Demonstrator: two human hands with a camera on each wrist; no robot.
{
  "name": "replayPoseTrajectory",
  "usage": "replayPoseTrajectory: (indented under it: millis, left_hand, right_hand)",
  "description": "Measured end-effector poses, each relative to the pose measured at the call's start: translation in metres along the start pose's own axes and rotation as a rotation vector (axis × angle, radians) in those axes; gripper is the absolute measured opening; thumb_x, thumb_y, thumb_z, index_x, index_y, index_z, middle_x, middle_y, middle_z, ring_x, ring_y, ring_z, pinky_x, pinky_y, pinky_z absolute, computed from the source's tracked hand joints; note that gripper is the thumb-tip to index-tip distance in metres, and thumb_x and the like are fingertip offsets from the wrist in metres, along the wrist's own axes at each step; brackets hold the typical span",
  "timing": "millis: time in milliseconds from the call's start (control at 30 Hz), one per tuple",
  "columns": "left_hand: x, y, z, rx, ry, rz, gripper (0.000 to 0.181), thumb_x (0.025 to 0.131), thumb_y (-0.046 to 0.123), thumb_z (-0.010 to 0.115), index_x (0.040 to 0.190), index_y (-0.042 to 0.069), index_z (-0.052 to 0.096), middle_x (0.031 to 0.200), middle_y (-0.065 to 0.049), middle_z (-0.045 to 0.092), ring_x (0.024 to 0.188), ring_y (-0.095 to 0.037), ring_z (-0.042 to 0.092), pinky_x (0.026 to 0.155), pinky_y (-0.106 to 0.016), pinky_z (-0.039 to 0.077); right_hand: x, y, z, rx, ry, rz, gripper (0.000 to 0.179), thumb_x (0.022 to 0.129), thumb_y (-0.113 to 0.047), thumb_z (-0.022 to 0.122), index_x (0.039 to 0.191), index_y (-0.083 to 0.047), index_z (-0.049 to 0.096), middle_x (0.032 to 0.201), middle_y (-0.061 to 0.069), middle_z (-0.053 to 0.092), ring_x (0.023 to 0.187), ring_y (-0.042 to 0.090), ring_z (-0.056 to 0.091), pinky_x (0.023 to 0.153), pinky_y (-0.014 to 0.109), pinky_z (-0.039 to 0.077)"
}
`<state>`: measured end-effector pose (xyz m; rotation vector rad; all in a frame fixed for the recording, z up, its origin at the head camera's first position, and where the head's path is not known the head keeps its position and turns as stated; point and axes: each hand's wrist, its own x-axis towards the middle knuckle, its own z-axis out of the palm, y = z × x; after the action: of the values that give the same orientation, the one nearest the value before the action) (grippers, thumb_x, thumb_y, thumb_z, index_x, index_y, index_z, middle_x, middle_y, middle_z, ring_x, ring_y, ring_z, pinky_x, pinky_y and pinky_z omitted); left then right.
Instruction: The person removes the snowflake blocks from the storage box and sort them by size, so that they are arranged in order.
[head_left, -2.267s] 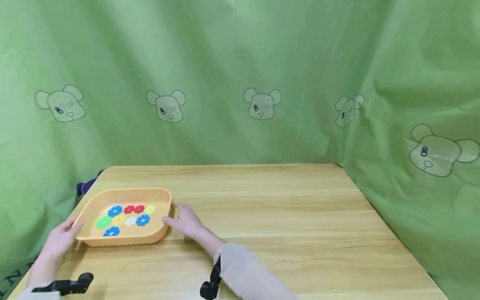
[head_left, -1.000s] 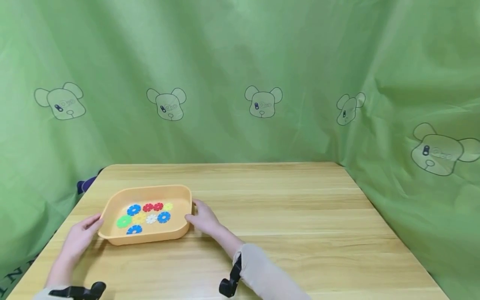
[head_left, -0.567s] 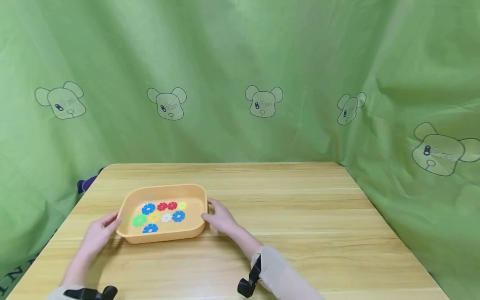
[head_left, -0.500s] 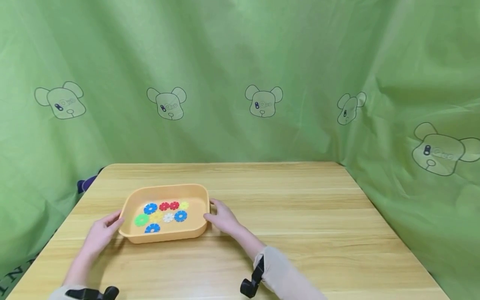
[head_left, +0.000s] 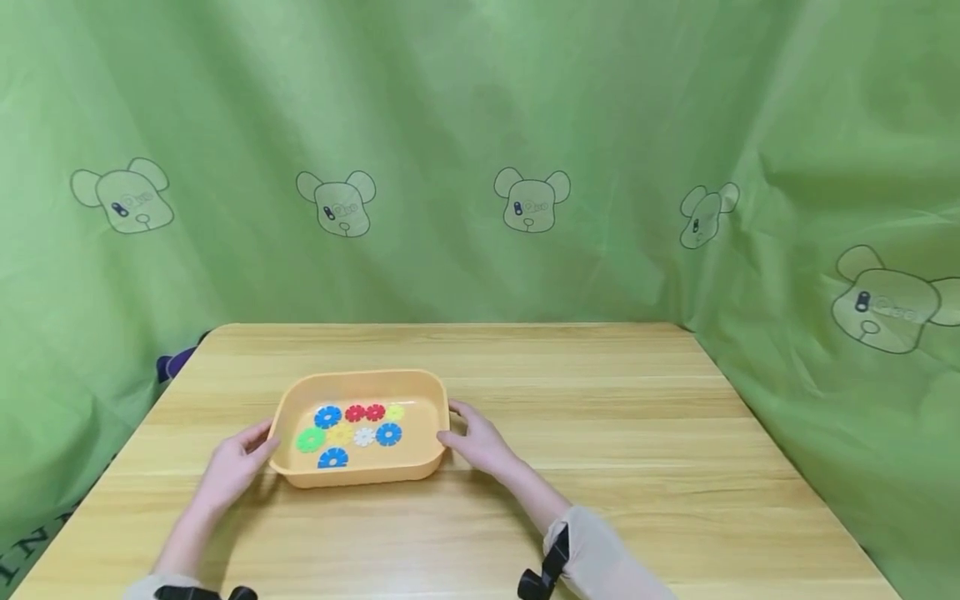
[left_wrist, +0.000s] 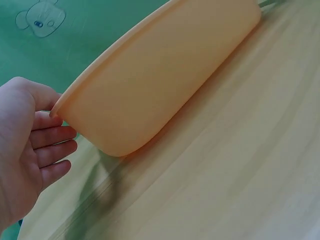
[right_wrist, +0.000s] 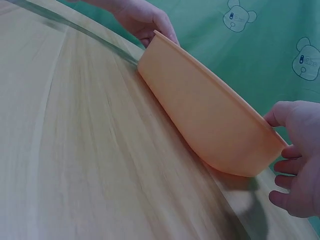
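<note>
A shallow orange plastic tray [head_left: 360, 476] is left of the middle of the table, its long side toward me. On its floor lie several notched plastic discs: a green disc [head_left: 311, 440], a white disc [head_left: 364, 437], a blue disc [head_left: 388, 434], plus red and yellow ones. My left hand [head_left: 234, 467] grips the tray's left rim, thumb over the edge and fingers against the outer wall, as the left wrist view shows. At the opposite end my right hand [head_left: 480, 440] pinches the right rim the same way, fingers [right_wrist: 288, 166] under the lip.
The wooden table [head_left: 600, 433] spreads far to the right of the tray. A green curtain [head_left: 435, 100] with printed bear heads hangs behind and along both sides. Something purple [head_left: 177, 363] shows beyond the table's left edge.
Both hands have moved the tray with its discs to the right, from the table's left edge toward the middle. The grip on both rims has stayed the same.
</note>
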<state>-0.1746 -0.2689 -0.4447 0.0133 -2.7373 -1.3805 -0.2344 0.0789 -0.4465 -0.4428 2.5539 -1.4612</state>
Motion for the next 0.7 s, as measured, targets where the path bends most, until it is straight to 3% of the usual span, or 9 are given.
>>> replayPoseTrajectory:
  millis: [267, 700]
  left_hand:
    - [0.001, 0.009, 0.014, 0.003, -0.003, 0.038, 0.050, 0.096, 0.020, 0.050, 0.132, -0.014, 0.040, 0.129, -0.031, 0.046, 0.119, -0.044, 0.045, 0.099, -0.050, 0.037]
    - [0.005, 0.022, 0.031, -0.005, -0.032, 0.055, 0.049, 0.094, 0.021, 0.054, 0.132, -0.010, 0.044, 0.129, -0.029, 0.048, 0.123, -0.043, 0.041, 0.102, -0.053, 0.033]
  right_hand:
    - [-0.010, 0.010, -0.014, 0.010, 0.023, 0.001, 0.057, 0.087, -0.021, 0.062, 0.137, -0.004, 0.041, 0.140, 0.019, 0.040, 0.129, 0.040, 0.033, 0.103, 0.059, 0.029]
    - [-0.026, 0.020, -0.034, -0.003, 0.056, 0.016, 0.057, 0.086, -0.019, 0.064, 0.136, -0.002, 0.043, 0.138, 0.021, 0.041, 0.126, 0.042, 0.036, 0.102, 0.058, 0.031]
